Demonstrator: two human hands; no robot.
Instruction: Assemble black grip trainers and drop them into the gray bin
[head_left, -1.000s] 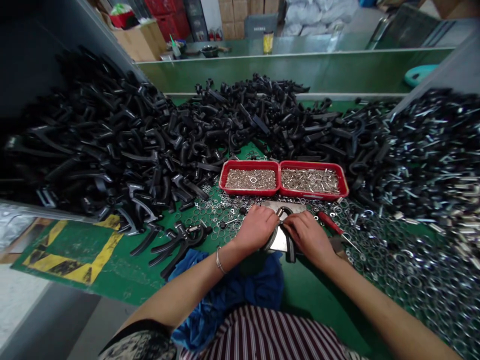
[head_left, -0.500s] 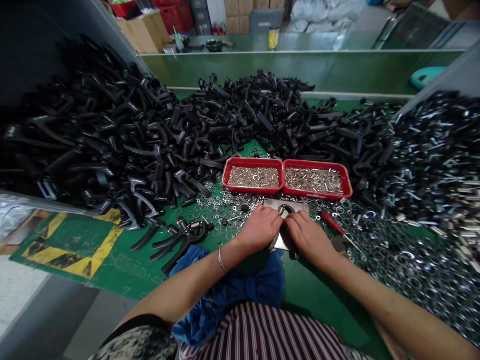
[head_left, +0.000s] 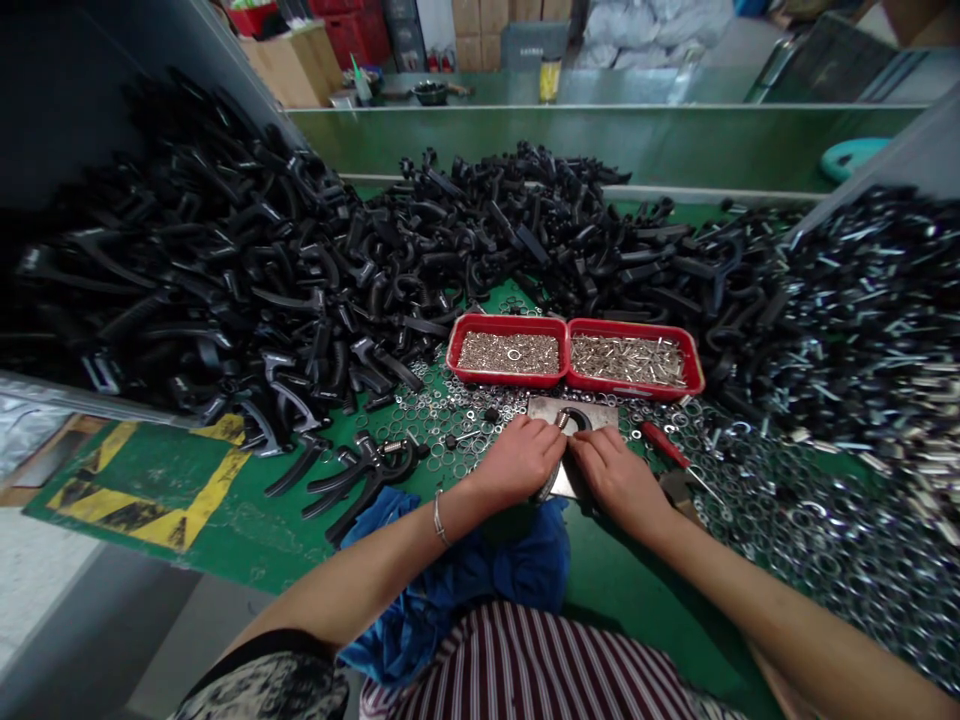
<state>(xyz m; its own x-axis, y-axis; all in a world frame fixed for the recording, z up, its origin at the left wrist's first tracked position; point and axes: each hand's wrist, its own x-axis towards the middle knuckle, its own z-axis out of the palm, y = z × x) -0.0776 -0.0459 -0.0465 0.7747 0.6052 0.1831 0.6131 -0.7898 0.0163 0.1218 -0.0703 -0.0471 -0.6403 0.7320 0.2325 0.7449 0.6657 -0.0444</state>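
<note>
Clamp [head_left: 577, 418] lay on a metal plate [head_left: 609, 411], mostly hidden beneath both hands. Taking it as the dial's centre, with twelve o'clock away from the wearer, a heap of black parts [head_left: 300, 250] filled ten o'clock. Other clamps [head_left: 373, 478] rested at nine, with loose rings [head_left: 442, 462] strewn nearer in. A blue cloth [head_left: 480, 580] was bunched at seven. At eight, the left hand [head_left: 521, 455] had its fingers curled close round the clamp, thumb out of sight. One red tray [head_left: 506, 379] stood at eleven. The right hand [head_left: 622, 475], at four, had its fingers bent and bunched against the clamp; whether they pinched any small part could not be told. A second tray [head_left: 634, 388] stood at one, a screwdriver [head_left: 663, 443] lay at three, and more rings [head_left: 817, 570] spread beyond four.

Likeliest trouble, by judgement: the clamp skidding on the smooth plate should the left hold slacken, or something small springing loose and vanishing among the rings. An outward shift of the right wrist could also have knocked the screwdriver.
</note>
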